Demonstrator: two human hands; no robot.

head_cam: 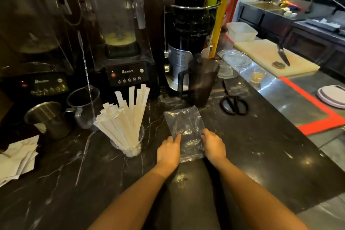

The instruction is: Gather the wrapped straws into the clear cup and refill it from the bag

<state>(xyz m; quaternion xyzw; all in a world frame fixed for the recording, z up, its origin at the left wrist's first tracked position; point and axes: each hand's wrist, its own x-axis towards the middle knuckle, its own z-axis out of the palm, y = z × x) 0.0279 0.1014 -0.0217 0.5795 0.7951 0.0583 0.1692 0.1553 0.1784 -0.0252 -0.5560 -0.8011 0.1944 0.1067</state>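
A clear cup (130,150) stands on the dark marble counter, packed with several white paper-wrapped straws (124,115) that fan upward. Just right of it a clear plastic bag (185,127) lies flat on the counter and looks empty. My left hand (169,152) rests palm down on the bag's near left edge, fingers pressing the plastic. Against the bag's near right edge lies my right hand (213,145), fingers on the plastic as well. Neither hand lifts the bag off the counter.
Two blenders (127,73) and a black juicer (190,43) stand behind. A steel cup (48,119) and glass jug (84,106) sit left, folded paper (16,157) at far left. Black scissors (234,104), a dark pitcher (201,82), glass plates (235,59) and a cutting board with knife (283,55) lie right.
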